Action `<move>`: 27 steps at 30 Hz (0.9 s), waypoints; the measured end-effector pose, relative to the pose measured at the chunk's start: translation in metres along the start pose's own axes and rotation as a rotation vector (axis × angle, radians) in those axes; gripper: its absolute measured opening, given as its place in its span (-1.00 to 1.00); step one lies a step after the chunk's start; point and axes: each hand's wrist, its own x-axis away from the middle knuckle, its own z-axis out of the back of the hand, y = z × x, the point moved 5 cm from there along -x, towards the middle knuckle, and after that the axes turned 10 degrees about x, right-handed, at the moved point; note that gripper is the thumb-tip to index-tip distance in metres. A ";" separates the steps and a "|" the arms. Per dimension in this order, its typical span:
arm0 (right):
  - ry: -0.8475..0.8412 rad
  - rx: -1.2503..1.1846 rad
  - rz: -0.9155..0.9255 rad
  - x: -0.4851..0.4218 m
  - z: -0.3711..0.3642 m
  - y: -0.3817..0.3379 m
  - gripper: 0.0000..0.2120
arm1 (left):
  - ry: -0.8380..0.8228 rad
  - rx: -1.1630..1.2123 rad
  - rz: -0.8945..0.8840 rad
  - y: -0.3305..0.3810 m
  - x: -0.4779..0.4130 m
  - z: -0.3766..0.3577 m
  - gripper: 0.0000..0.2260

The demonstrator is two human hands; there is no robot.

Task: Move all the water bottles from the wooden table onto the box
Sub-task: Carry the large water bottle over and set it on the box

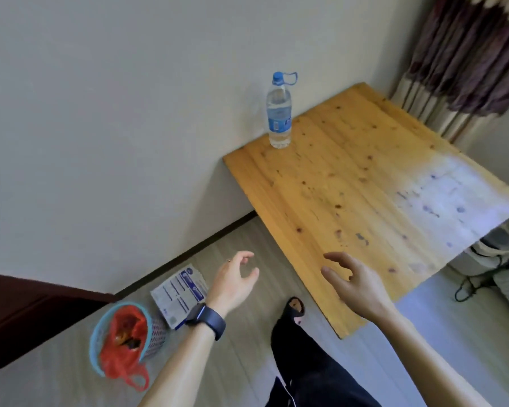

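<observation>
- Head view, left to right: dark furniture edge far left, then a blue basket [121, 337] with a red bag [124, 336] in it on the floor, then a printed white pack [179, 296] lying flat by the wall.
- Your left hand [235, 282] hangs over the floor just left of the worktop, palm turned inward, fingers loosely curled, gripping nothing. Dark watch [206, 318] on that wrist, forearm coming up from bottom centre.
- Water bottle [279, 111] stands upright at the far left corner of the wooden worktop [365, 186], close to the wall, blue cap on with a loop, blue label, looks mostly full. It's the only bottle you can make out for sure on the wood.
- Your right hand [353, 282] hovers over the near edge of the worktop, fingers spread and slightly bent, empty too. Well apart from the bottle.
- Step, as I read it: reach phase for that bottle, neither hand on it yet.
- Next move calls for a long forward reach to the far corner, wrap around the bottle body, lift straight up so it doesn't tip into the wall.
- Box not in view, so you'd have to turn to find it.
- Far right: clear blurred object at the frame edge, can't tell what it is; curtain at top right.
</observation>
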 end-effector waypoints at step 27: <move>0.303 -0.258 -0.376 -0.410 0.044 -0.100 -0.34 | 0.106 0.410 -0.159 0.271 -0.511 0.060 0.03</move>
